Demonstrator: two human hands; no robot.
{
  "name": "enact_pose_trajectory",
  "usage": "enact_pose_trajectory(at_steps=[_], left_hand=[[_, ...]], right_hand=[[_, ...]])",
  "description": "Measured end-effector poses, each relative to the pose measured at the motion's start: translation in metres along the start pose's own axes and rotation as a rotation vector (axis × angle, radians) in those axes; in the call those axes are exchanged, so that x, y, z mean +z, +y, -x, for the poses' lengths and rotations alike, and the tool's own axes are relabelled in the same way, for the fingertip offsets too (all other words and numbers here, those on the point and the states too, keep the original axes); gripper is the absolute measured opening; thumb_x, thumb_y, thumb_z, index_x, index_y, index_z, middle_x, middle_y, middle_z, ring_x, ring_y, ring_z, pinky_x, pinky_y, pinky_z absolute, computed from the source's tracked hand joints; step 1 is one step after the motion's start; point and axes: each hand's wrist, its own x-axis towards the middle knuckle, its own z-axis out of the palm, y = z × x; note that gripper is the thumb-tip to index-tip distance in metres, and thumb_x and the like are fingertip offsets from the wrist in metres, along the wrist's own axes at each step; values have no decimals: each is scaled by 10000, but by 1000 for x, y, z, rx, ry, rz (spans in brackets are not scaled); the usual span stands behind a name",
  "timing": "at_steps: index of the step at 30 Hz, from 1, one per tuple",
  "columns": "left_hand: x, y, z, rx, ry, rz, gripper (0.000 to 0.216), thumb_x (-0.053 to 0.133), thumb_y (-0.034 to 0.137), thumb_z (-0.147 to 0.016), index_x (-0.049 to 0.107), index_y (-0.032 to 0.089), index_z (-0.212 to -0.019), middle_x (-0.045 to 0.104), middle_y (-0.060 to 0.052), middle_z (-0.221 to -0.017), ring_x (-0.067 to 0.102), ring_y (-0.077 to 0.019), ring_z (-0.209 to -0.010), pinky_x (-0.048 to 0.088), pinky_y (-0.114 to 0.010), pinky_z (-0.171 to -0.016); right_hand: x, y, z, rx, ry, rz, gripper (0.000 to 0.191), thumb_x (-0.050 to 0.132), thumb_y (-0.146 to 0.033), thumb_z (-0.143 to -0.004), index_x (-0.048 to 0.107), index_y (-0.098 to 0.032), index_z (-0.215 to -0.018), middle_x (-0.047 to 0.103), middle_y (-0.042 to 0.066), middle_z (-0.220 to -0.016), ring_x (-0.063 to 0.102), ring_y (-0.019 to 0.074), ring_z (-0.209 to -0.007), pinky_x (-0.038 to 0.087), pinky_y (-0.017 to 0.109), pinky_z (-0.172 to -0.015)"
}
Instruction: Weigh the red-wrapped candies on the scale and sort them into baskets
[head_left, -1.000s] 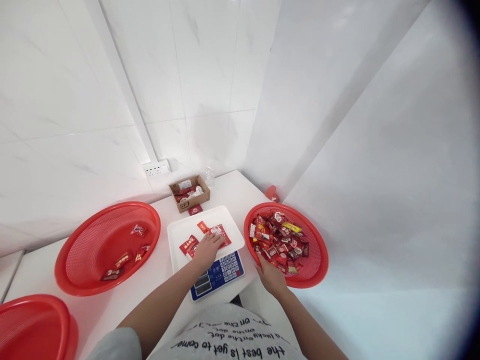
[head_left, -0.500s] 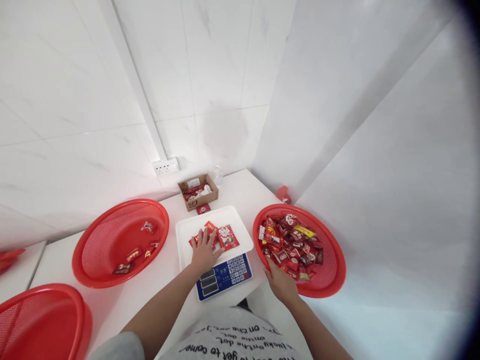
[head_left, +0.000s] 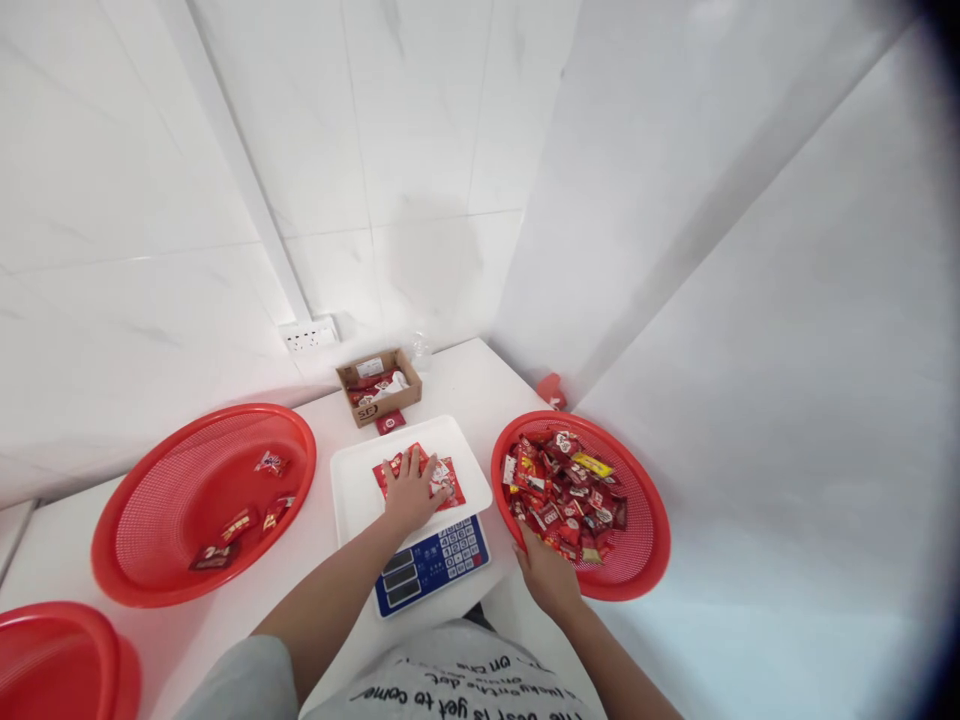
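Observation:
My left hand (head_left: pixel 409 495) lies over several red snack packets (head_left: pixel 450 482) on the white tray (head_left: pixel 352 480) of a digital scale, its fingers spread. Below the tray shows the scale's blue keypad panel (head_left: pixel 431 563). At the right, my right hand (head_left: pixel 549 575) grips the near-left rim of a red plastic basket (head_left: pixel 646 520), with fingers partly hidden by the rim. A heap of small wrapped snacks (head_left: pixel 574 490), mostly red and one yellow, fills the middle of this basket.
Left of the scale stands another red basket (head_left: pixel 142 520) with a few packets inside. A third red basket (head_left: pixel 112 650) is cut off at the lower left. Behind the scale sit a small cardboard box (head_left: pixel 386 405) with packets and a loose red packet (head_left: pixel 390 423). Walls close off the back and right.
My left hand has shifted slightly over the packets and covers more of the rightmost one. My right hand stays on the basket rim. The whole view has moved a little.

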Motion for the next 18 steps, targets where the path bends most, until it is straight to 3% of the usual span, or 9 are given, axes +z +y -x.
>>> enact_pose_trajectory(at_steps=[5, 10, 13, 16, 18], left_hand=[[-3, -17, -9, 214, -32, 15, 700, 328, 658, -800, 292, 278, -1386, 237, -112, -1472, 167, -333, -1345, 24, -607, -1034], [-13, -28, -10, 343, 2, 33, 768, 455, 648, -752, 251, 287, -1398, 205, -84, -1485, 125, -325, -1357, 36, -585, -1052], [-16, -27, 9, 310, 104, 77, 726, 432, 613, -789, 245, 272, -1402, 212, -89, -1483, 112, -311, -1362, 74, -564, -1063], [-13, -24, 43, 251, 209, 135, 658, 405, 534, -844, 220, 258, -1412, 184, -93, -1490, 87, -288, -1370, 126, -522, -1075], [-7, -22, 70, 202, 240, 166, 631, 402, 481, -864, 195, 260, -1418, 167, -91, -1494, 73, -285, -1371, 156, -518, -1072]], right_hand=[[-5, 8, -6, -8, -57, -192, 563, 339, -446, -864, 321, -199, -1369, 510, 131, -1299, 508, 272, -1148, 381, 401, -925], [-15, 30, -28, -22, -63, -543, 640, 268, -549, -844, 372, -164, -1344, 392, 76, -1403, 328, 193, -1306, 237, 339, -1078], [-14, 44, -41, 35, -73, -401, 649, 346, -510, -825, 350, -133, -1354, 350, 114, -1420, 257, 214, -1339, 182, 364, -1098], [-11, 51, -49, 72, -145, -243, 655, 406, -461, -809, 298, -155, -1378, 217, 123, -1475, 161, 236, -1368, 171, 391, -1096], [-11, 51, -51, 74, -176, -215, 623, 401, -434, -817, 321, -153, -1367, 147, 141, -1490, 192, 259, -1359, 183, 405, -1087]])
